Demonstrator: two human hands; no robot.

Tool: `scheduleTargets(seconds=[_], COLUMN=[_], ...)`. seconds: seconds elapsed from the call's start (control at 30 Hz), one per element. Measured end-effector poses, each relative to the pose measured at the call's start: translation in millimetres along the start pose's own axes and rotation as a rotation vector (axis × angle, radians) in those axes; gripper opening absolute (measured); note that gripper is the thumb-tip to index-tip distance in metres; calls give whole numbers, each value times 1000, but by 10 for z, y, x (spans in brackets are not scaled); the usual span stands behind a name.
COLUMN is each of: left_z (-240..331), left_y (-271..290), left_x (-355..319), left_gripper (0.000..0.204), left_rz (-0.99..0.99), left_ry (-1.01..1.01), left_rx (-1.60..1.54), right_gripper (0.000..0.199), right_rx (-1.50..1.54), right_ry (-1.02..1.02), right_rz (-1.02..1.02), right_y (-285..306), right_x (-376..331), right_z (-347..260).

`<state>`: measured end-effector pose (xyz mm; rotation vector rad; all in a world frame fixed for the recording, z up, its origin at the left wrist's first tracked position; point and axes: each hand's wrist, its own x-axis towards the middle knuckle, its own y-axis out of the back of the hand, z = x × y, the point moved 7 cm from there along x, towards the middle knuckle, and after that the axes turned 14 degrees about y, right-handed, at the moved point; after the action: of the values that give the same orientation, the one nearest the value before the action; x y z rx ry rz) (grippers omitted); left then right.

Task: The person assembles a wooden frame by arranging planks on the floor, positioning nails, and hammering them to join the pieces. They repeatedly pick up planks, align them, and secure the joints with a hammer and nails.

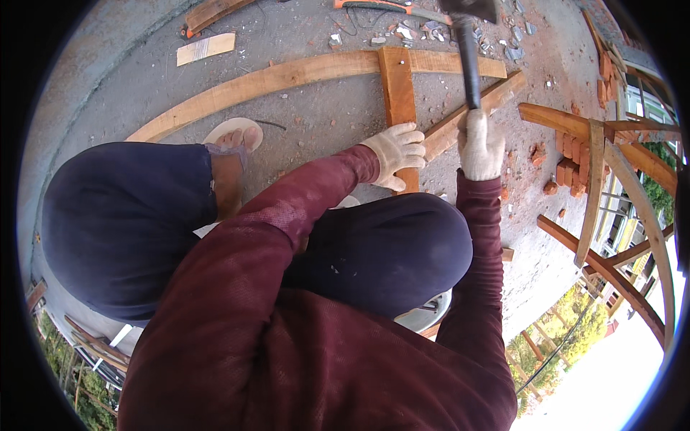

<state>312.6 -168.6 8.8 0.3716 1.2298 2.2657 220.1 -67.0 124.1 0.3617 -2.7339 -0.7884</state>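
My right hand (480, 147), in a pale work glove, is wrapped round the black handle of a hammer (468, 65). The hammer is raised, its dark head at the top edge of the view. My left hand (395, 154), also gloved, lies with fingers spread on the near part of a short brown board (399, 93). That board crosses over a long, thin wooden strip (287, 75). A nail (401, 62) shows on the board where the two overlap. Another piece of wood (474, 115) runs slantwise from beside my left fingers toward the far right.
An orange-handled tool (392, 7) lies at the far side near broken chips (431, 30). A small wood offcut (206, 49) is at the far left. Stacked red bricks (571, 158) and a wooden frame (596, 187) stand on the right. My sandalled foot (237, 136) is beside the strip.
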Motion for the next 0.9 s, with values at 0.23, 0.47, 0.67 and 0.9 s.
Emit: scheduleTargets(seconds=[0.23, 0.47, 0.67, 0.9], left_z=[-16, -55, -14, -105], left_y=[-75, -76, -38, -120], left_x=[-8, -37, -31, -80], left_gripper=[69, 68, 67, 65], left_rz=[63, 122, 185, 52], left_ry=[-50, -89, -70, -32], left_rx=[-5, 8, -10, -15], right_gripper=[53, 38, 53, 54], right_rx=[959, -212, -354, 693], right_ry=[646, -229, -194, 269], right_rz=[58, -84, -187, 193], right_y=[469, -304, -330, 191], right_x=[527, -657, -729, 333], right_z=[-1323, 614, 887, -670])
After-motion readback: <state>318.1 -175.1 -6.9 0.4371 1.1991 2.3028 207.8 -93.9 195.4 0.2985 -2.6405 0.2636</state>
